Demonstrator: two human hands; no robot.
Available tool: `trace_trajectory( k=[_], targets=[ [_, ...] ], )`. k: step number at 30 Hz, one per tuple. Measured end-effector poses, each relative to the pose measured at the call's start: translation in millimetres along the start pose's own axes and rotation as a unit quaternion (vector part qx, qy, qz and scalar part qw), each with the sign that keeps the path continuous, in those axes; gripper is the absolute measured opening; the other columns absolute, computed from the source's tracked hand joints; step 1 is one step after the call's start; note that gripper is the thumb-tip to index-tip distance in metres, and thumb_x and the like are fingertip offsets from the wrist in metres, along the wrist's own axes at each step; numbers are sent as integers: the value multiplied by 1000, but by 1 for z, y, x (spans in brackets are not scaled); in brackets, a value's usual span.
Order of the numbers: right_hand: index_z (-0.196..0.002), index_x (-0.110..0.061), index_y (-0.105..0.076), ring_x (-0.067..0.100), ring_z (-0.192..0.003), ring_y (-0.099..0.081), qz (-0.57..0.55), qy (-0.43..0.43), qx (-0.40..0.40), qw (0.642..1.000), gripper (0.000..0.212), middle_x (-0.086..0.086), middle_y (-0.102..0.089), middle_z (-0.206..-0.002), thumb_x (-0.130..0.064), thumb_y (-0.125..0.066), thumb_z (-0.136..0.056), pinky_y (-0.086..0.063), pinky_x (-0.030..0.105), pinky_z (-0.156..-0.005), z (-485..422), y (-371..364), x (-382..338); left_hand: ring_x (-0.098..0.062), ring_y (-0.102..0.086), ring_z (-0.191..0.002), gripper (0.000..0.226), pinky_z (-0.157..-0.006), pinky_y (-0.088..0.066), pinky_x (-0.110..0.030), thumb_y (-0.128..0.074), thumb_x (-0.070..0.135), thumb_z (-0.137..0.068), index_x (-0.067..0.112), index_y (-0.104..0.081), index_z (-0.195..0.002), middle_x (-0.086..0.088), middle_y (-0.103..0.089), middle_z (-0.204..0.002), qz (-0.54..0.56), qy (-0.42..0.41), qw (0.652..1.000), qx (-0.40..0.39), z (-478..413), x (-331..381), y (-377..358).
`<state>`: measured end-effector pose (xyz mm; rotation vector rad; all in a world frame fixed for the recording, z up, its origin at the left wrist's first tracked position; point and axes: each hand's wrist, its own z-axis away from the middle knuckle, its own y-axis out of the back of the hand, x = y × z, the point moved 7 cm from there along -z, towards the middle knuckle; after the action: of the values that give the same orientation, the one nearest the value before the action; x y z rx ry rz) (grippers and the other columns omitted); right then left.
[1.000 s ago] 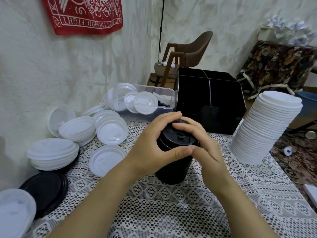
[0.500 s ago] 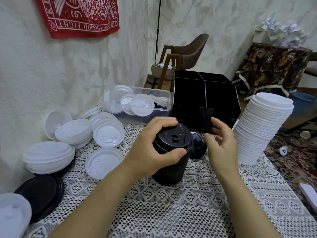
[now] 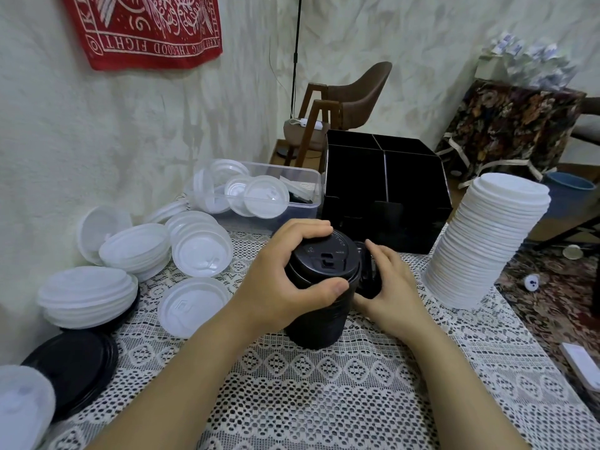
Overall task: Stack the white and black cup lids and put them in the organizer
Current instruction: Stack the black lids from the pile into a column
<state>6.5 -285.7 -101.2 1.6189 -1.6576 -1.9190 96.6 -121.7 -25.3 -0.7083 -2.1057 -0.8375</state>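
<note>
Head view: at the middle of the lace-covered counter the left hand grips the black lid stack from above; the right hand curls around a loose black lid beside it. Smooth thin plastic may slip on bumpy lace. Near the right edge the leaning white lid tower could topple. Boxy black organizer stands at the far edge.

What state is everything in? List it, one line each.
Black lid stack: upright on table, left hand grips its top.
Loose black lid: on edge beside that stack, right hand pinches it.
White lid stack: upright, untouched.
Organizer: no lids visible inside.
Clear bin: open, holds white lids.
</note>
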Motion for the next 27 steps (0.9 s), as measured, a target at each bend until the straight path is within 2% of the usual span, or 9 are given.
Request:
trace_trajectory(
  k=[3,6,8,12,16,18,21,24,27],
  targets=[
    [-148,-31,-34,11,-135,-32,-5,34,21,999,85,-12,-40,-143,-37,-80,-76,-27,42,-116,-2,1,1,-1,-51,-122,55,-98,-39,-12,-71,46,-65,33,-56,-117,15,-54,-128,1,3,1000,-1,0,0,0],
    [-144,-28,-41,4,-117,-43,-90,21,55,994,80,-11,-41,-127,-30,-82,-76,-35,7,-96,0,10,2,0,-51,-121,56,-98,-39,-12,-72,45,-65,31,-56,-118,14,-54,-128,0,6,1000,-5,0,-1,-1],
    [-142,-25,-45,3,-113,-45,-127,25,108,986,73,-7,-42,-128,-26,-81,-78,-35,0,-89,1,22,-2,0,-51,-120,57,-97,-39,-12,-72,46,-65,31,-56,-118,14,-55,-128,-1,11,1000,-7,0,-1,-1],
    [-123,-32,-58,6,-118,-55,-283,97,216,929,49,0,-57,-129,-33,-74,-77,-46,20,-98,16,54,-28,-7,-58,-114,67,-94,-46,-20,-75,49,-61,35,-53,-122,14,-60,-121,7,43,999,-13,1,-6,-1],
    [-120,-25,-61,13,-116,-61,-411,176,186,875,49,5,-63,-123,-36,-72,-74,-51,27,-93,34,63,-67,-2,-57,-116,81,-97,-44,-18,-80,46,-56,41,-42,-128,23,-58,-122,25,62,998,-9,2,-10,0],
    [-120,-25,-62,18,-122,-57,-402,200,149,881,55,9,-60,-130,-45,-77,-72,-50,33,-99,38,54,-83,-2,-56,-118,91,-100,-44,-22,-82,42,-55,38,-37,-134,22,-58,-123,39,67,997,-7,2,-12,0],
    [-119,-25,-63,12,-127,-53,-371,213,102,898,58,6,-56,-135,-59,-72,-73,-46,23,-99,39,44,-95,2,-56,-117,100,-99,-44,-20,-83,40,-54,40,-27,-136,28,-58,-121,51,75,996,-8,1,-14,0],
    [-119,-26,-64,5,-129,-50,-351,210,61,910,55,2,-54,-137,-48,-76,-69,-44,17,-98,37,36,-100,4,-56,-116,107,-97,-43,-14,-84,37,-53,38,-23,-140,32,-56,-120,66,83,994,-21,2,-16,-1],
    [-118,-30,-64,8,-131,-48,-333,205,45,919,48,-3,-53,-138,-41,-71,-73,-45,30,-104,36,29,-99,0,-57,-117,113,-99,-45,-19,-85,35,-51,35,-21,-144,26,-57,-122,77,87,993,-29,3,-19,0]
  ],
)
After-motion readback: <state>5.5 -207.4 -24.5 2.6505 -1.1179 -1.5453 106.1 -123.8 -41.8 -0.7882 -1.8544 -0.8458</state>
